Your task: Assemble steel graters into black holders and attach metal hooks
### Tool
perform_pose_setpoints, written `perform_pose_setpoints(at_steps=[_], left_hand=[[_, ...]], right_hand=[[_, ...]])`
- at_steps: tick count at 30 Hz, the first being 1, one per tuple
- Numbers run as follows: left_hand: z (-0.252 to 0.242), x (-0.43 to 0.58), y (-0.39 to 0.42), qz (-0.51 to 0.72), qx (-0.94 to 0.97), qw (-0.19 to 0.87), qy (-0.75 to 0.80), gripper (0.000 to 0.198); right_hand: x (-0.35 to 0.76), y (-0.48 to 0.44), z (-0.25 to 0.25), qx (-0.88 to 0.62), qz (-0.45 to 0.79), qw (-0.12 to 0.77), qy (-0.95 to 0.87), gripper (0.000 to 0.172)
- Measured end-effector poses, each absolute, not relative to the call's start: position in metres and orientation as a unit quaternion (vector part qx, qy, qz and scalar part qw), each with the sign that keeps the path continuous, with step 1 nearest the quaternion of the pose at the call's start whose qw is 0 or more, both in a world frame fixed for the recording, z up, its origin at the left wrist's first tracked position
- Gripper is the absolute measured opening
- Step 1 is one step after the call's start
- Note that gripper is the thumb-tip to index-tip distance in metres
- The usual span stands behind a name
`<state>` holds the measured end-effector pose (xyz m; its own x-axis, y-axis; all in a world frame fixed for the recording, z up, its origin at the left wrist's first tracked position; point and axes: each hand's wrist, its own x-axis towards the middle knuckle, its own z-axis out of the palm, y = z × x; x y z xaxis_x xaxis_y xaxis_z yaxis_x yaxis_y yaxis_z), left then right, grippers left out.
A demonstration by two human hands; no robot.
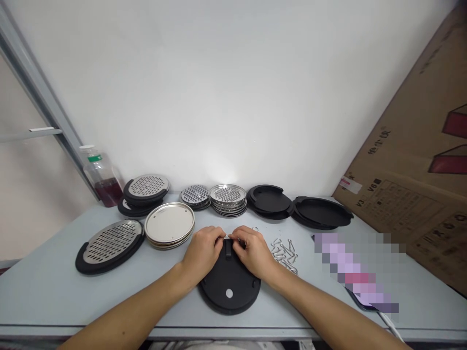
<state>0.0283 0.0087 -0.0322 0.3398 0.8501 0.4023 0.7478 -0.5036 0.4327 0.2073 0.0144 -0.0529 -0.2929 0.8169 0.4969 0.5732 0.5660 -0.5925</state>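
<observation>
Head view, looking down on a pale grey bench: the left hand and right hand meet over the top edge of a round black base, which lies flat with a small pale circle near its lower edge. The fingertips of both hands are closed on a small silver piece (too small and too covered to say exactly what it is), just above a black tab on the base. A loose heap of metal hooks lies just beside the right hand. To the left sit a stack of plain metal discs and an oval perforated grater in a black frame. Along the wall behind are more framed graters, two stacks of perforated discs, and black lids. A bottle of dark red liquid stands back left, a cardboard carton leans at right, and a pixelated patch hides something on the bench.
</observation>
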Motion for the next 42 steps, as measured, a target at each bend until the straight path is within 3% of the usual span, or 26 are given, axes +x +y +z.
perform_pose_setpoints(at_steps=[21,42], left_hand=[[-0.0387,0.0289,0.0094,0.279,0.827,0.032,0.488,0.020],[-0.0393,0.0293,0.0131,0.301,0.851,0.068,0.425,0.021]], right_hand=[[0.2020,0.0121,-0.0551,-0.465,0.134,0.394,-0.782,0.024],[0.2014,0.0122,-0.0563,-0.485,0.096,0.397,-0.773,0.023]])
